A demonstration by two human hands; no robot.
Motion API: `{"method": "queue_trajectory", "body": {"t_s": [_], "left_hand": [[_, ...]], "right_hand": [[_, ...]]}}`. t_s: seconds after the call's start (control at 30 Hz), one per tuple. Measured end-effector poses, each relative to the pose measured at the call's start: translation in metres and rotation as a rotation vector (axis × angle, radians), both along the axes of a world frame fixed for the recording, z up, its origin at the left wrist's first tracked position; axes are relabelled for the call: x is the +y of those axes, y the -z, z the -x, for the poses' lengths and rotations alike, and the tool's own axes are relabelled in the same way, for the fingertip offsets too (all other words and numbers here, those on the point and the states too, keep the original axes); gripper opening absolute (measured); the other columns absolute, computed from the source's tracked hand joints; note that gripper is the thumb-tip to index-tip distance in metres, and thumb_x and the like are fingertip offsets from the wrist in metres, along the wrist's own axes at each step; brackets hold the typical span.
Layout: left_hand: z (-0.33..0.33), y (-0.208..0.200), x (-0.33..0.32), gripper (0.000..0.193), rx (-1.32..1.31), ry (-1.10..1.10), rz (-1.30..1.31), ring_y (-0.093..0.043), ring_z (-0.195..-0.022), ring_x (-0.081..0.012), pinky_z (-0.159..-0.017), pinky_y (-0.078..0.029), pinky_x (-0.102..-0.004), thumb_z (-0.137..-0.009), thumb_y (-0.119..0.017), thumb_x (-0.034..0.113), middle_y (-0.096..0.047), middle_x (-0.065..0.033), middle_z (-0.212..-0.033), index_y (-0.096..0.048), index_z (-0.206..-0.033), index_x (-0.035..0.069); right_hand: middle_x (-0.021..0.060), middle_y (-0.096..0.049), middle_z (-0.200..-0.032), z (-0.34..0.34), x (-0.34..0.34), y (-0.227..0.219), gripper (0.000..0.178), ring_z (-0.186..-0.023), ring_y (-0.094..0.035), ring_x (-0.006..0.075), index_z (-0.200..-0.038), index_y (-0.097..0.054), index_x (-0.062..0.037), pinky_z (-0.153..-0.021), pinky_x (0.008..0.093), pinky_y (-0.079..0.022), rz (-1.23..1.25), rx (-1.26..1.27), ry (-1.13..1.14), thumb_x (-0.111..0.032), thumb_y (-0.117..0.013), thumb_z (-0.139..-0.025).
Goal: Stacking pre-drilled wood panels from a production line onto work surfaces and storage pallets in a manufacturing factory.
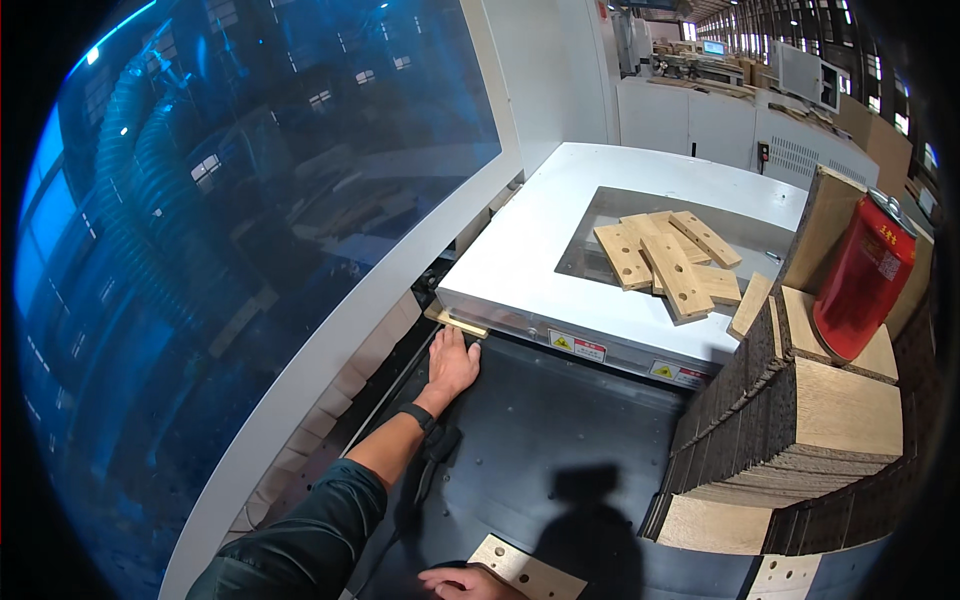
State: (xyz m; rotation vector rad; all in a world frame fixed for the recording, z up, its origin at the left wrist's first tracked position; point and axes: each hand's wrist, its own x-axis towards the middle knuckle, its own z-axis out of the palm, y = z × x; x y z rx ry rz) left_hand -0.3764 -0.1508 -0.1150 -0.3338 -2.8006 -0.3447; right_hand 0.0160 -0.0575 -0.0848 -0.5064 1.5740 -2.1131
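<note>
My left hand (455,364) reaches forward to the near left corner of the white machine cover. Its fingers are stretched out, with the tips against the near edge of a thin wooden strip (462,323) that lies partly under the cover. At the lower edge, my right hand (474,583) is only partly in view. It is closed at the near left side of a light wooden board (535,570) with drilled holes; most of its fingers are hidden or cut off by the frame.
Drilled wooden pieces (668,254) lie loosely on the cover's window. At right rise stacked boards (850,408), topped by a red can (866,280). A blue-tinted machine screen (300,180) fills the left. Below stretches a dark bed (560,430) with a drilled piece (784,578) at lower right.
</note>
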Motion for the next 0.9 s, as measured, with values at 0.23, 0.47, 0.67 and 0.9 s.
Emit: {"method": "queue_trajectory", "body": {"t_s": [0.23,0.47,0.67,0.9], "left_hand": [[0.004,-0.010,0.003,0.066,-0.084,-0.035,-0.029,-0.037,-0.139,-0.0417,-0.117,-0.028,-0.0498,-0.096,-0.054,0.036,-0.042,-0.0288,-0.148,-0.042,-0.141,-0.011],[0.015,0.014,-0.004,0.059,0.164,0.005,-0.058,-0.045,-0.128,-0.0409,-0.108,-0.035,-0.0504,-0.093,-0.057,0.033,-0.050,-0.0275,-0.135,-0.048,-0.129,-0.012],[0.011,0.005,-0.005,0.057,0.108,-0.005,-0.083,-0.046,-0.127,-0.0402,-0.106,-0.036,-0.0495,-0.092,-0.058,0.033,-0.051,-0.0271,-0.135,-0.050,-0.127,-0.012],[0.012,0.012,-0.012,0.059,0.112,-0.034,-0.058,-0.045,-0.128,-0.0400,-0.108,-0.033,-0.0500,-0.093,-0.057,0.034,-0.049,-0.0280,-0.137,-0.050,-0.129,-0.011]], "right_hand": [[0.0132,-0.072,-0.094,0.002,0.005,-0.006,0.028,-0.079,-0.070,0.0186,-0.120,-0.066,0.0039,-0.071,0.0306,-0.057,-0.017,-0.009,-0.015,-0.009,-0.057,-0.097],[0.0120,-0.072,-0.098,-0.001,0.001,-0.006,0.030,-0.082,-0.071,0.0187,-0.125,-0.063,0.0043,-0.074,0.0316,-0.058,0.007,-0.088,-0.041,-0.011,-0.056,-0.101],[0.0086,-0.069,-0.100,-0.005,-0.003,0.004,0.035,-0.091,-0.068,0.0163,-0.127,-0.061,0.0020,-0.082,0.0293,-0.057,0.100,-0.243,-0.082,-0.023,-0.058,-0.103],[0.0083,-0.069,-0.101,-0.008,-0.007,0.010,0.031,-0.090,-0.069,0.0184,-0.128,-0.062,0.0001,-0.081,0.0317,-0.058,0.126,-0.220,-0.082,-0.019,-0.058,-0.103]]}}
